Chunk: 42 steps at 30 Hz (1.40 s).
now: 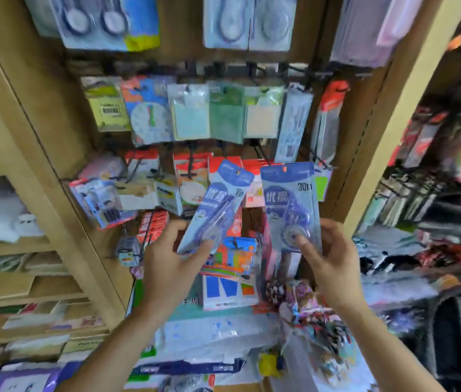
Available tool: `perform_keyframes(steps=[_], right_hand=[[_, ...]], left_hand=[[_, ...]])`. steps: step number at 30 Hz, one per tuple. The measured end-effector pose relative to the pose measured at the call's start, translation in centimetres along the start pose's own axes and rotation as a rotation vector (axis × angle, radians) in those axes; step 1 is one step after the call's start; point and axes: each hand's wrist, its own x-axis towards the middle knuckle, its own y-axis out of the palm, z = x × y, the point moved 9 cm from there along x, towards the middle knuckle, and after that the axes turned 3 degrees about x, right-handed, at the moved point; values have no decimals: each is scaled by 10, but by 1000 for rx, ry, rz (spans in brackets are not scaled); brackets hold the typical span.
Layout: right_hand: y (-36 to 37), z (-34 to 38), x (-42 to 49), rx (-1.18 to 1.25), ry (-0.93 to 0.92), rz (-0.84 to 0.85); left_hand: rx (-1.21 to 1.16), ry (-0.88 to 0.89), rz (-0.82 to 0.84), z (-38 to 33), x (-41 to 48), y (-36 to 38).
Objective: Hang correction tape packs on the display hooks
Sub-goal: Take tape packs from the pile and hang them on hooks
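I hold two blue correction tape packs in front of a wooden display panel. My left hand [171, 260] grips the bottom of one pack [218, 205], which leans to the right. My right hand [327, 256] grips the bottom of the other pack [290, 202], which stands nearly upright. Both packs read "30m". Black display hooks [254, 70] run along a rail above, most of them loaded with hanging stationery packs. More correction tape packs [247, 21] hang at the top of the panel. The whole view is blurred by motion.
Sticky note packs [225, 111] and other cards hang in the middle row, with red boxed items [153, 224] lower down. Wooden shelves with paper stock [5, 278] stand to the left. A crowded rack of goods [433, 171] fills the right. Piled packages [223, 329] lie below my hands.
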Motion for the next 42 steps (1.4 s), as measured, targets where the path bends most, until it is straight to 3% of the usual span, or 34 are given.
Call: perform_keyframes(steps=[8,18,24,30,42], right_hand=[[-5,88,76,83,-213,-38],[7,191,160,64,-402,-61],[24,231,213,64,-439,-63],[35,242,252,116,-422,-28],[75,223,275,152,-360,149]], left_hand=[[-2,237,-90,-83,87,-24],[-44,278,-302,-118,196,-72],[-33,284,-320,-119,248,-71],[0,390,-244,-135,292,-75],[-116,314,-212,-117,317,-79]])
